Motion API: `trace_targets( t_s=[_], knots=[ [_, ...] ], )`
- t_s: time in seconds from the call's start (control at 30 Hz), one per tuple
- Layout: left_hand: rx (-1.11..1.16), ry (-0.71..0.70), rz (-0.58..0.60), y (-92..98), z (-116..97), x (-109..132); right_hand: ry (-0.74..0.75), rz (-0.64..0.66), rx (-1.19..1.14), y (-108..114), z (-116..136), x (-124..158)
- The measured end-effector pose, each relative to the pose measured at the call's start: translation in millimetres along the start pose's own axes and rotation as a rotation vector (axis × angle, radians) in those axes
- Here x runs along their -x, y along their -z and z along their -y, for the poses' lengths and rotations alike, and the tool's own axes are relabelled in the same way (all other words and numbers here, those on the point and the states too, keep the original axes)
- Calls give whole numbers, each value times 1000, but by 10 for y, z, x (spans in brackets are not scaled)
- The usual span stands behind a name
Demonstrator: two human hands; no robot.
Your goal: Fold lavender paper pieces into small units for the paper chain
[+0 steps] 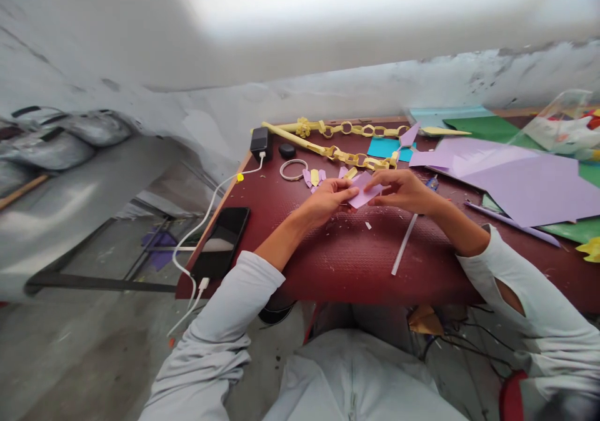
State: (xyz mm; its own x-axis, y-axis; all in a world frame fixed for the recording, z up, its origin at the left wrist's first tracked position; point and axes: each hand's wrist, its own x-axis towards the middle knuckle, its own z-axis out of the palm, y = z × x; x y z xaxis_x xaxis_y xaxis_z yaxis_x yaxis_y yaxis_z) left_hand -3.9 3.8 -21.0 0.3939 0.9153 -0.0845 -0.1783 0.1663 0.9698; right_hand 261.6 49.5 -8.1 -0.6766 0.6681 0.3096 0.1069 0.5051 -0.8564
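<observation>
A small piece of light purple paper (360,197) is held up over the dark red tabletop. My left hand (328,197) pinches its left side between thumb and fingers. From the other side, my right hand (402,190) has bent fingers closed on the paper's right part; the exact fingertip contact is partly hidden. Just behind my hands lie small folded purple and yellow paper pieces (314,177), partly covered by the left hand. A yellow paper chain (360,159) stretches across the table beyond them.
To the left are a black phone (222,240), a power bank (260,141) with a white cable (213,197), and a tape roll (294,170). Large purple sheets (529,183) cover the right side. A thin white strip (404,246) lies near the right forearm.
</observation>
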Motion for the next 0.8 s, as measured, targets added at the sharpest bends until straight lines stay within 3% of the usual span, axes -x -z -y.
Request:
trace_targets(
  t_s=[0.2, 0.33, 0.57, 0.8],
  knots=[
    [-115, -28, 123, -34, -11, 62, 62, -3, 11, -19, 59, -36],
    [-93, -90, 43, -62, -27, 53, 7, -41, 7, -30, 83, -37],
    [-167, -331, -66, -115, -67, 79, -44, -209, -50, -46, 99, -39],
    [-250, -380, -154, -90, 0, 48, -12, -210, -106, -90, 119, -50]
  ],
)
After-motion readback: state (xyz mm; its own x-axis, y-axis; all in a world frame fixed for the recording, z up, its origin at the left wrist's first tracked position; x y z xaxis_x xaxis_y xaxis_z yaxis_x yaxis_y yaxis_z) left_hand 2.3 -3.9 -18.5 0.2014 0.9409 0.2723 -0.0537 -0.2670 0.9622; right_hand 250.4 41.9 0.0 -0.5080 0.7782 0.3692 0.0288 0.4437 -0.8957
